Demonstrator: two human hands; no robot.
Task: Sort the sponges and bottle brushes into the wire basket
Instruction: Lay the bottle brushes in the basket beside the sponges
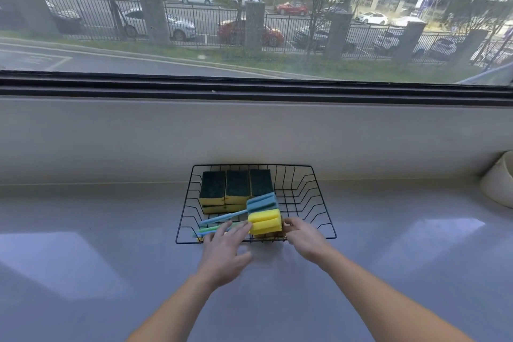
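Observation:
A black wire basket (323,203) stands on the grey counter against the wall. Green-topped yellow sponges (237,187) are stacked in its back left part. A blue bottle brush (262,202) lies slanted across them, and a yellow foam brush head (264,221) lies at the front. Green and blue brush handles (212,229) stick out to the front left. My left hand (224,250) has its fingers spread over these handles, fingertips at the yellow head. My right hand (304,236) is at the basket's front rim, fingers curled against the yellow head's right end and a sponge (268,235) beneath it.
A white container (497,183) sits at the counter's far right edge. The raised sill and dark window frame (249,89) run behind the basket. The basket's right half holds nothing that I can see.

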